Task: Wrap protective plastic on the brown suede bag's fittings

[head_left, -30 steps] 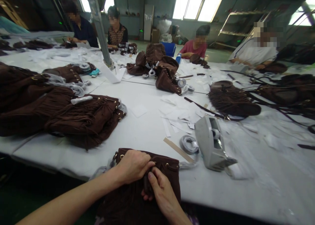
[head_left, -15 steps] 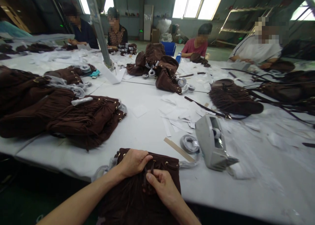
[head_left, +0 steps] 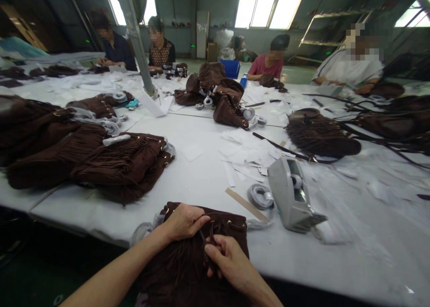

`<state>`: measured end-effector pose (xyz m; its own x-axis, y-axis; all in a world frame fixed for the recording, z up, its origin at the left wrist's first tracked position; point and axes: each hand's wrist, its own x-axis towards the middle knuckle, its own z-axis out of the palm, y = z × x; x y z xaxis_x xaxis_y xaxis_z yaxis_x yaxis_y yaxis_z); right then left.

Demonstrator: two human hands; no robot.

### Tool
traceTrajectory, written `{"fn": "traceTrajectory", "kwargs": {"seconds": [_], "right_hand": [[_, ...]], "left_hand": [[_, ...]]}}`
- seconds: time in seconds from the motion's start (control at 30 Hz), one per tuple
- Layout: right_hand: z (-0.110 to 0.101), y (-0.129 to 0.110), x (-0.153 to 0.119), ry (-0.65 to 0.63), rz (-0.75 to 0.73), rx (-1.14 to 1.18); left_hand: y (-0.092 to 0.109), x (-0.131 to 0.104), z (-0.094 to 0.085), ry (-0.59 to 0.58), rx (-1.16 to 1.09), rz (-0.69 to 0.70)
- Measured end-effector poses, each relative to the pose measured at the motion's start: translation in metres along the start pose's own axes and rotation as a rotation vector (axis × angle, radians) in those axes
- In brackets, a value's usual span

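Note:
A dark brown fringed drawstring bag (head_left: pixel 181 271) with gold eyelets along its top hangs partly over the table's near edge. My left hand (head_left: pixel 186 222) is closed on the bag's upper rim, thumb pointing right. Just to the right and lower, my right hand (head_left: pixel 226 255) pinches the brown drawstring (head_left: pixel 212 231) at the front of the bag. The cord's ends are partly hidden behind my right fingers. Clear plastic wrapping (head_left: pixel 143 231) shows at the bag's left side.
A grey tape dispenser (head_left: pixel 290 199) stands to the right, beside a plastic-wrapped coiled strap (head_left: pixel 260 196) and a cardboard strip (head_left: pixel 247 204). More brown bags (head_left: pixel 124 163) lie left. Paper scraps (head_left: pixel 248 170) litter the white table (head_left: pixel 201 181). Several people sit across it; a metal post (head_left: pixel 137 47) rises there.
My right hand has moved slightly down and right with the drawstring pinched in it. The left hand keeps its hold on the rim. The whole view has shifted a little.

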<state>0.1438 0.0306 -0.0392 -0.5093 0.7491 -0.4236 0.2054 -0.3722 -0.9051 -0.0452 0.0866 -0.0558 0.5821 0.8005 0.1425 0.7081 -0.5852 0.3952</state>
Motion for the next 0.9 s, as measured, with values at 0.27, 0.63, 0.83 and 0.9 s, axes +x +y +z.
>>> {"fn": "traceTrajectory", "kwargs": {"seconds": [0.27,0.63,0.83,0.9], "right_hand": [[0.010,0.011,-0.004,0.149,-0.029,-0.114],[0.005,0.010,0.000,0.103,-0.022,-0.099],[0.008,0.014,0.002,0.125,-0.032,-0.147],[0.008,0.013,0.001,0.133,-0.048,-0.162]], "left_hand": [[-0.008,-0.017,-0.045,-0.057,0.095,-0.087],[-0.059,-0.040,-0.038,-0.080,-0.106,-0.124],[-0.030,-0.034,-0.064,-0.108,-0.138,-0.089],[-0.016,-0.032,-0.066,-0.150,-0.125,-0.041]]}}
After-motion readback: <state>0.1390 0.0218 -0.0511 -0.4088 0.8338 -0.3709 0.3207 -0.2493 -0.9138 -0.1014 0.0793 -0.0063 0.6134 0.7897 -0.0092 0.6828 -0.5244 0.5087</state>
